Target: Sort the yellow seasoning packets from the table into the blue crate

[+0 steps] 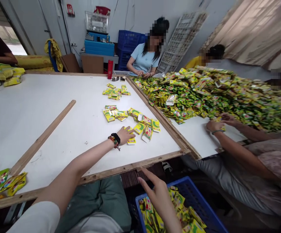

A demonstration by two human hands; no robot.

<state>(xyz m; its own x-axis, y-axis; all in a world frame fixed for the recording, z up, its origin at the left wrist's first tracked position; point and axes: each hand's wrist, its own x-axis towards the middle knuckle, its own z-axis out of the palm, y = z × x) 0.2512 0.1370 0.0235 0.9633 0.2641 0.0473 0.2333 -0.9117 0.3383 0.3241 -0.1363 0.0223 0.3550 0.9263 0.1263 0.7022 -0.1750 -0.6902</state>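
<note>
My left hand [124, 135], with a dark band and beads at the wrist, reaches over the white tabletop [89, 103]. Its fingers are spread and touch a small yellow box [131, 141]. Beside it lies a loose group of similar yellow-green boxes [138, 128], some with white flaps showing. Below the table edge, my right hand [158, 191] hangs in the air with thumb and forefinger apart, and nothing shows between them. Under it stands a blue basket [198, 194] holding many yellow packets [179, 200], partly hidden by my forearm.
A wooden strip [45, 134] lies across the tabletop, and wooden rails [159, 113] edge it. More packets [6, 184] lie at lower left. Right of the rail rises a large heap of packets [203, 94]. Co-workers sit around; one's hands [218, 124] work at the right. A red bottle [110, 69] stands behind.
</note>
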